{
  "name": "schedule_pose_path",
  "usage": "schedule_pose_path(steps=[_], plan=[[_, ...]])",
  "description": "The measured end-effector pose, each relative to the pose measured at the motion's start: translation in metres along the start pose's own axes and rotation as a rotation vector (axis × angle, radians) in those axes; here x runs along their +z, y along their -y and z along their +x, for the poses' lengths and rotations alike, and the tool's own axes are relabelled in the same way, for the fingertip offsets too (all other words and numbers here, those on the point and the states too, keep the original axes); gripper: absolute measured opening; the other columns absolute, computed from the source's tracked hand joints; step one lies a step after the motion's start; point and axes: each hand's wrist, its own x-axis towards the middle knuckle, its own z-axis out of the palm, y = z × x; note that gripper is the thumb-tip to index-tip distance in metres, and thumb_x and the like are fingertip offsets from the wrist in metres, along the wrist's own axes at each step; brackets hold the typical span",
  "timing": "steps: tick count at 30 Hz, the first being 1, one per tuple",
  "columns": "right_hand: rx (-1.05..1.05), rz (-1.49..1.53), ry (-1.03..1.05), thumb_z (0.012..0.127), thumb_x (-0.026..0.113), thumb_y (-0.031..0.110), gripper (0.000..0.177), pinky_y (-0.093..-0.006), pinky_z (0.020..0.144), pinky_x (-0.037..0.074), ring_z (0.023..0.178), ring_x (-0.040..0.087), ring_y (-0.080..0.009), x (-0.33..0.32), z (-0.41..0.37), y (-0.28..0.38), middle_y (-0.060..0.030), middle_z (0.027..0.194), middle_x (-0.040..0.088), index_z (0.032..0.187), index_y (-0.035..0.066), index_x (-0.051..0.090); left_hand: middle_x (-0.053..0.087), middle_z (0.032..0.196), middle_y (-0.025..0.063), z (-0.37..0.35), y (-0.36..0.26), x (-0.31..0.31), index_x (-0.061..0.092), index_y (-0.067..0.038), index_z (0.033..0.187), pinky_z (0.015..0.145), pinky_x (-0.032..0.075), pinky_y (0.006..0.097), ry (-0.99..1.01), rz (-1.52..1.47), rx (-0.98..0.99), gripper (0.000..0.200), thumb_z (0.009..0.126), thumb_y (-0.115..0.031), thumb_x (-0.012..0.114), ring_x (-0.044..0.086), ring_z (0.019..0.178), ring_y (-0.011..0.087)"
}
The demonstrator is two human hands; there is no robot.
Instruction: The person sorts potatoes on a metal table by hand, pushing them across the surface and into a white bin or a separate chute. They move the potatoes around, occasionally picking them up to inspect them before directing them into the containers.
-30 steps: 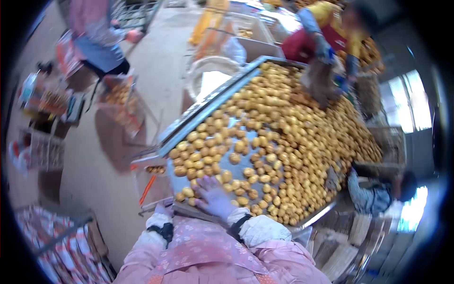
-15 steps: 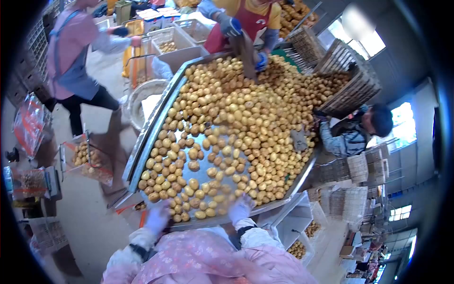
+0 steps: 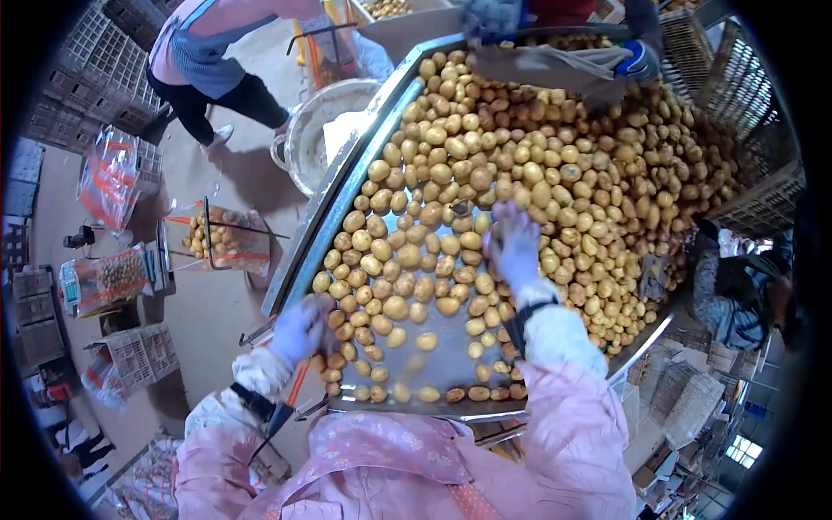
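A metal sorting table [image 3: 394, 420] in front of me carries a wide spread of small yellow-brown potatoes [image 3: 563, 195], piled thickest at the far right. Over the middle of the table, my right hand [image 3: 516, 247], in a pale lavender glove, lies with fingers spread on the near side of the pile, touching potatoes. My left hand [image 3: 302, 334], gloved alike, is at the table's left front corner beside the outermost potatoes. Its fingertips are blurred, so any grip there cannot be made out. Between my hands, the bare metal surface shows among scattered potatoes.
Across the table, a co-worker's gloved hands [image 3: 637, 59] handle a sack-like thing [image 3: 550, 74] over the pile. Another person [image 3: 737, 299] stands at the right by a slatted crate [image 3: 767, 195]. Left are a white bucket [image 3: 305, 143] and a bag of potatoes [image 3: 212, 238].
My right hand has reached from the front edge forward into the middle of the potatoes. My left hand stays near the left corner. The view has shifted, and the co-worker's sack-like thing has swung sideways.
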Motion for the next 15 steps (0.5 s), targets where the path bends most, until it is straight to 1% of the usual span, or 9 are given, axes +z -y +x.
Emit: schedule_pose_path(steps=[3, 4, 5, 6, 8, 9, 10, 13, 15], plan=[[0.332, 0.059, -0.105, 0.092, 0.064, 0.060, 0.079, -0.0689, 0.114, 0.029, 0.143, 0.044, -0.0447, 0.013, 0.073, 0.074, -0.0297, 0.155, 0.047, 0.156, 0.018, 0.047, 0.069, 0.126, 0.0207, 0.090, -0.004, 0.002, 0.065, -0.009, 0.133, 0.102, 0.052, 0.0471, -0.274, 0.041, -0.039, 0.034, 0.102, -0.022, 0.060, 0.065, 0.119, 0.0387], [0.332, 0.085, 0.060, 0.092, 0.062, 0.063, 0.080, -0.0700, 0.119, 0.023, 0.147, 0.038, -0.0473, -0.005, 0.080, 0.105, -0.0322, 0.155, 0.045, 0.158, 0.022, 0.045, 0.067, 0.132, 0.0218, 0.112, -0.007, 0.007, 0.063, -0.010, 0.138, 0.106, 0.049, 0.0477, -0.298, 0.057, -0.097, 0.038, 0.103, -0.023, 0.060, 0.063, 0.125, 0.0390], [0.224, -0.003, 0.206, 0.093, 0.064, 0.061, 0.079, -0.0713, 0.122, 0.018, 0.149, 0.034, -0.0502, -0.019, 0.069, 0.132, -0.0344, 0.156, 0.042, 0.159, 0.022, 0.044, 0.061, 0.141, 0.0227, 0.128, -0.001, 0.025, 0.059, -0.011, 0.144, 0.113, 0.043, 0.0502, -0.335, 0.132, -0.086, 0.043, 0.103, -0.026, 0.059, 0.056, 0.133, 0.0409], [0.032, 0.072, -0.011, 0.092, 0.066, 0.058, 0.077, -0.0717, 0.124, 0.015, 0.152, 0.031, -0.0513, 0.009, 0.034, 0.142, -0.0337, 0.157, 0.041, 0.159, 0.025, 0.045, 0.055, 0.150, 0.0235, 0.139, 0.004, 0.049, 0.055, -0.012, 0.150, 0.120, 0.036, 0.0528, -0.368, 0.206, -0.067, 0.049, 0.104, -0.029, 0.058, 0.049, 0.142, 0.0428], [-0.107, 0.309, 0.247, 0.088, 0.072, 0.054, 0.071, -0.0692, 0.126, 0.016, 0.152, 0.030, -0.0510, -0.015, -0.032, 0.160, -0.0311, 0.160, 0.039, 0.152, 0.026, 0.056, 0.031, 0.168, 0.0278, 0.122, -0.022, 0.082, 0.046, -0.013, 0.159, 0.129, 0.012, 0.0621, -0.086, 0.486, -0.062, 0.067, 0.100, -0.044, 0.059, 0.023, 0.157, 0.0499], [-0.145, 0.309, 0.322, 0.089, 0.073, 0.050, 0.066, -0.0675, 0.126, 0.018, 0.153, 0.031, -0.0462, -0.020, -0.072, 0.161, -0.0246, 0.161, 0.043, 0.149, 0.026, 0.060, 0.030, 0.166, 0.0325, 0.101, -0.025, 0.099, 0.046, -0.010, 0.157, 0.128, 0.010, 0.0655, -0.103, 0.247, 0.009, 0.070, 0.098, -0.045, 0.062, 0.022, 0.157, 0.0520], [-0.201, 0.355, 0.356, 0.089, 0.073, 0.050, 0.066, -0.0659, 0.125, 0.021, 0.151, 0.036, -0.0443, -0.023, -0.116, 0.152, -0.0201, 0.160, 0.045, 0.149, 0.028, 0.060, 0.029, 0.166, 0.0330, 0.072, -0.034, 0.106, 0.047, -0.011, 0.157, 0.128, 0.008, 0.0669, -0.039, 0.352, 0.065, 0.071, 0.097, -0.045, 0.063, 0.019, 0.158, 0.0529], [-0.301, 0.269, 0.476, 0.088, 0.075, 0.048, 0.057, -0.0629, 0.121, 0.030, 0.143, 0.048, -0.0361, -0.068, -0.235, 0.091, -0.0045, 0.149, 0.057, 0.141, 0.030, 0.066, 0.047, 0.157, 0.0206, -0.021, -0.036, 0.107, 0.055, -0.021, 0.152, 0.124, 0.023, 0.0673, 0.253, 0.358, 0.298, 0.064, 0.092, -0.041, 0.068, 0.038, 0.146, 0.0511], [-0.174, 0.040, 0.738, 0.087, 0.072, 0.039, 0.050, -0.0552, 0.110, 0.038, 0.140, 0.049, -0.0352, -0.103, -0.267, 0.029, -0.0064, 0.143, 0.060, 0.135, 0.025, 0.066, 0.055, 0.150, 0.0186, -0.063, -0.035, 0.090, 0.061, -0.023, 0.146, 0.118, 0.033, 0.0644, 0.365, 0.254, 0.335, 0.055, 0.093, -0.035, 0.069, 0.046, 0.142, 0.0451]])
